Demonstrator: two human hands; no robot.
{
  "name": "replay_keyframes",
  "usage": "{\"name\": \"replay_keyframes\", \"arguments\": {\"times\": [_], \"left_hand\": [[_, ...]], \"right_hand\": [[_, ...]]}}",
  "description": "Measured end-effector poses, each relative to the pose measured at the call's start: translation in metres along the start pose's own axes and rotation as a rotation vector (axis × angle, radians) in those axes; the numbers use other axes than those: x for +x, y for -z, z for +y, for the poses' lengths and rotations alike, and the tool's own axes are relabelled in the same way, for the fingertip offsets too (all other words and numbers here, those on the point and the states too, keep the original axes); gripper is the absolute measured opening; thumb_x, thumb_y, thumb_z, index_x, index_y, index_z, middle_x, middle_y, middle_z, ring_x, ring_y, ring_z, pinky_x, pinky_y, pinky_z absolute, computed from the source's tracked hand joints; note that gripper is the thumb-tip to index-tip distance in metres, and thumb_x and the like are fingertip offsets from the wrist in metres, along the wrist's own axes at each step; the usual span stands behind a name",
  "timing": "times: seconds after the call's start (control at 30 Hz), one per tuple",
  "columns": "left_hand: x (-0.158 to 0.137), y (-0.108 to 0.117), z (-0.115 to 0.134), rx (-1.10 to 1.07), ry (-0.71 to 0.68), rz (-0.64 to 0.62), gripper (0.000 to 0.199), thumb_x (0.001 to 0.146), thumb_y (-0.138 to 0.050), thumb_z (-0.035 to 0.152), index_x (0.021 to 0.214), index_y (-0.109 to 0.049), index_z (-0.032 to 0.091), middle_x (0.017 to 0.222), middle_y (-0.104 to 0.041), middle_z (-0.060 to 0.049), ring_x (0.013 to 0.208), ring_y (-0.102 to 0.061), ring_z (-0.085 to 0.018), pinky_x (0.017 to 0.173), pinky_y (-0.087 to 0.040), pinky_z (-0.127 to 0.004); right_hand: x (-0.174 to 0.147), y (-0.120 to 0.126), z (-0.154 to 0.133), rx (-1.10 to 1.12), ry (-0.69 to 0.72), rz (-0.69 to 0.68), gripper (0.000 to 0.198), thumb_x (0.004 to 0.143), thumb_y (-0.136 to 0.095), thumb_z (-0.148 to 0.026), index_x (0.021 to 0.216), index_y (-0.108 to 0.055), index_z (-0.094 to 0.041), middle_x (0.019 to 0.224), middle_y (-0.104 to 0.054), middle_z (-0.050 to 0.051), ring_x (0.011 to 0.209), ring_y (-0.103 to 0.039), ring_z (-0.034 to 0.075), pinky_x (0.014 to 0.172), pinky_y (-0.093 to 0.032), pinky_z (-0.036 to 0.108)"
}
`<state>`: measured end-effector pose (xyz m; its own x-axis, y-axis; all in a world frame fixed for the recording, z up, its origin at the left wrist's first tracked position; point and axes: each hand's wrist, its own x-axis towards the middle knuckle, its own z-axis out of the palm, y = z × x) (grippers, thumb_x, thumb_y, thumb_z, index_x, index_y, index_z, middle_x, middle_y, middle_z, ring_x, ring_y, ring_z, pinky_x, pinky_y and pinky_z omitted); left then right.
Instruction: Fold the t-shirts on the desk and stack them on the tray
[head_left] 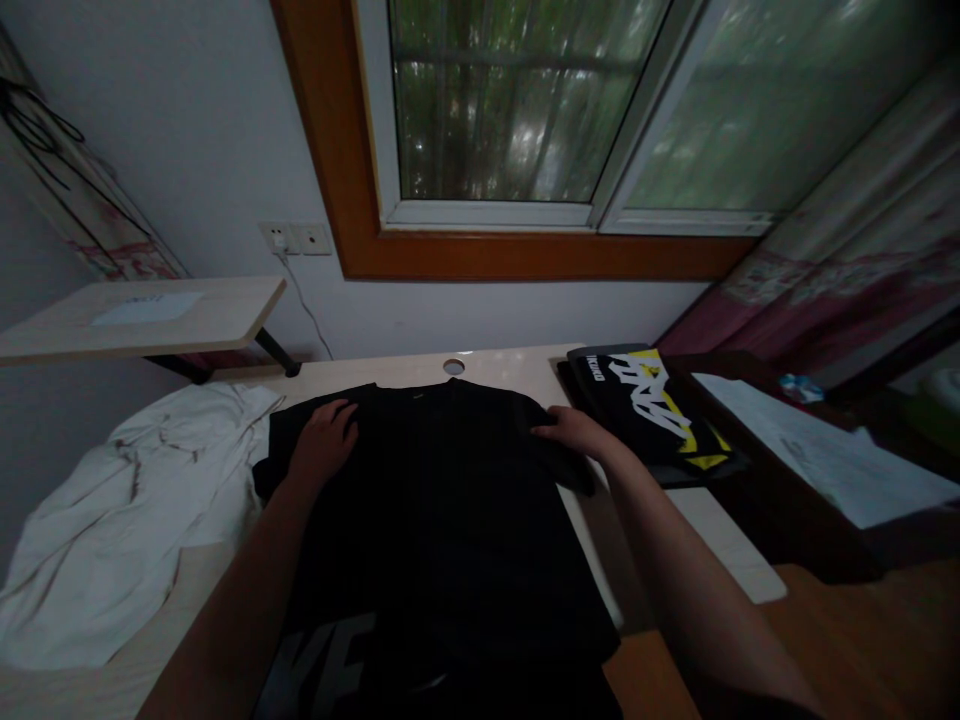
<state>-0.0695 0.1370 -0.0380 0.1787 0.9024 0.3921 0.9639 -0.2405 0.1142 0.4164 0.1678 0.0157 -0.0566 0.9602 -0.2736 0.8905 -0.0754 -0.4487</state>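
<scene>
A black T-shirt [442, 500] lies spread on the pale table, its collar toward the wall and pale lettering near its lower edge. My left hand [324, 440] rests on the shirt's left shoulder, fingers stretched out and slightly apart over the cloth. On the opposite shoulder, beside the right sleeve, my right hand [576, 432] touches the fabric with its fingers extended. The dim light hides most folds in the black cloth.
White crumpled cloth [150, 500] lies left, below a raised shelf [150, 310]. A folded black garment with white and yellow print [652, 410] lies at right. Beyond it is a pale sheet [817, 450] on a dark surface. The table [510, 368] meets the wall under a window.
</scene>
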Motion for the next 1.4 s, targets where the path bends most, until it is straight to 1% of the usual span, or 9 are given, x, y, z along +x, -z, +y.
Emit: {"name": "replay_keyframes", "arguments": {"times": [0.1, 0.2, 0.33, 0.5, 0.83, 1.0, 1.13, 1.3, 1.4], "left_hand": [[0.0, 0.0, 0.0, -0.011, 0.012, -0.002, 0.042, 0.095, -0.044, 0.033, 0.13, -0.063, 0.019, 0.136, -0.059, -0.013, 0.125, -0.055, -0.031, 0.11, -0.045, -0.049], [0.001, -0.001, -0.001, -0.023, 0.016, 0.003, 0.042, 0.095, -0.044, 0.033, 0.13, -0.063, 0.02, 0.135, -0.06, -0.013, 0.124, -0.055, -0.031, 0.11, -0.045, -0.05], [0.002, -0.003, -0.002, -0.024, 0.013, 0.001, 0.042, 0.096, -0.044, 0.034, 0.13, -0.063, 0.019, 0.134, -0.06, -0.013, 0.124, -0.055, -0.03, 0.109, -0.045, -0.048], [0.002, -0.003, -0.002, -0.005, 0.012, 0.002, 0.042, 0.096, -0.043, 0.034, 0.13, -0.062, 0.018, 0.135, -0.059, -0.013, 0.124, -0.054, -0.03, 0.111, -0.044, -0.049], [0.003, -0.001, 0.002, -0.01, 0.021, 0.003, 0.041, 0.096, -0.045, 0.033, 0.13, -0.064, 0.02, 0.135, -0.06, -0.013, 0.125, -0.054, -0.03, 0.111, -0.044, -0.05], [0.005, 0.001, 0.007, -0.039, -0.036, -0.016, 0.039, 0.095, -0.047, 0.029, 0.127, -0.066, 0.02, 0.136, -0.061, -0.012, 0.128, -0.053, -0.031, 0.113, -0.042, -0.052], [0.005, 0.007, 0.05, -0.134, -0.19, -0.072, 0.038, 0.096, -0.048, 0.028, 0.128, -0.066, 0.022, 0.138, -0.061, -0.011, 0.132, -0.052, -0.029, 0.115, -0.04, -0.051], [-0.003, 0.009, 0.153, -0.278, -0.488, -0.211, 0.045, 0.099, -0.047, 0.035, 0.143, -0.055, 0.024, 0.148, -0.055, -0.01, 0.142, -0.044, -0.028, 0.118, -0.036, -0.05], [-0.003, 0.0, 0.205, -0.341, -0.568, -0.257, 0.049, 0.1, -0.048, 0.042, 0.146, -0.05, 0.028, 0.153, -0.051, -0.008, 0.146, -0.038, -0.028, 0.121, -0.028, -0.053]], "right_hand": [[-0.013, 0.007, 0.001, 0.244, 0.141, -0.07, 0.033, 0.076, -0.076, -0.038, 0.1, -0.07, -0.016, 0.098, -0.075, 0.008, 0.092, -0.071, 0.027, 0.081, -0.055, 0.035], [-0.03, 0.015, 0.002, 0.53, 0.211, -0.125, 0.036, 0.079, -0.073, -0.039, 0.107, -0.067, -0.018, 0.1, -0.074, 0.006, 0.098, -0.07, 0.026, 0.087, -0.057, 0.037], [-0.047, 0.022, 0.003, 0.748, 0.188, -0.203, 0.037, 0.078, -0.075, -0.042, 0.105, -0.062, -0.02, 0.1, -0.073, 0.005, 0.099, -0.07, 0.025, 0.086, -0.058, 0.038], [-0.051, 0.029, 0.004, 0.879, 0.163, -0.096, 0.041, 0.073, -0.081, -0.041, 0.102, -0.058, -0.023, 0.098, -0.071, 0.003, 0.093, -0.07, 0.023, 0.081, -0.059, 0.034], [-0.037, 0.024, 0.022, 0.792, 0.181, 0.316, 0.062, 0.079, -0.074, -0.044, 0.134, -0.048, -0.03, 0.115, -0.069, 0.005, 0.101, -0.07, 0.027, 0.084, -0.06, 0.042], [-0.038, 0.026, 0.01, 0.428, 0.26, 0.507, 0.059, 0.083, -0.068, -0.041, 0.137, -0.05, -0.027, 0.124, -0.066, 0.008, 0.112, -0.065, 0.03, 0.098, -0.053, 0.048], [-0.042, 0.032, -0.004, 0.183, 0.274, 0.53, 0.058, 0.085, -0.063, -0.034, 0.141, -0.049, -0.024, 0.136, -0.061, 0.013, 0.12, -0.062, 0.034, 0.104, -0.047, 0.052], [-0.039, 0.029, -0.006, 0.093, 0.262, 0.535, 0.061, 0.086, -0.06, -0.03, 0.144, -0.046, -0.021, 0.139, -0.06, 0.016, 0.125, -0.06, 0.037, 0.106, -0.046, 0.053], [-0.036, 0.025, -0.002, 0.096, 0.275, 0.552, 0.06, 0.086, -0.059, -0.029, 0.144, -0.046, -0.02, 0.14, -0.059, 0.016, 0.124, -0.06, 0.036, 0.105, -0.046, 0.054]]}}
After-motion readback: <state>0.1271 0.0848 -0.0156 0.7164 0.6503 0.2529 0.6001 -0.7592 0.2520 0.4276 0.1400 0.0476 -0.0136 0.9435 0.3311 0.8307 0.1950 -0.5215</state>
